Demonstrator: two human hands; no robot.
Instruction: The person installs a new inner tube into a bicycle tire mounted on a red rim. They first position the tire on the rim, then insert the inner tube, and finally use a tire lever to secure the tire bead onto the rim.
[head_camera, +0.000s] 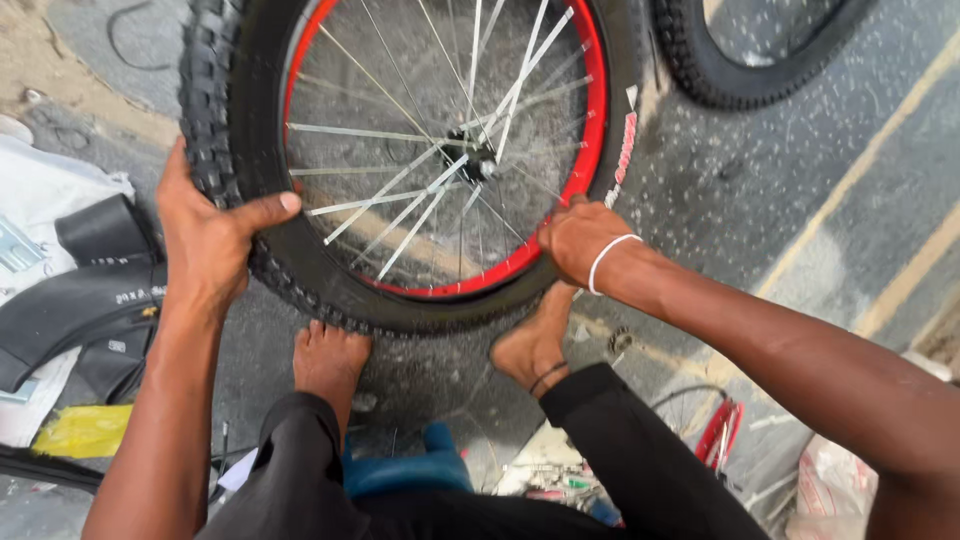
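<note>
A bicycle wheel with a knobby black tyre (300, 270), a red rim (590, 130) and silver spokes stands on the ground in front of me, propped against my two bare feet. My left hand (205, 235) clasps the tyre on its left side, thumb laid over the sidewall. My right hand (578, 240), a white band on its wrist, grips the tyre at the lower right beside the rim. The hub (478, 160) sits above and between my hands.
A second black tyre (720, 70) lies at the top right. Folded black inner tubes (90, 300) rest on white sheeting at the left, with a yellow packet (80, 430) below. A blue stool (400, 470) and small tools lie under my legs. Red-handled pliers (718, 432) lie at lower right.
</note>
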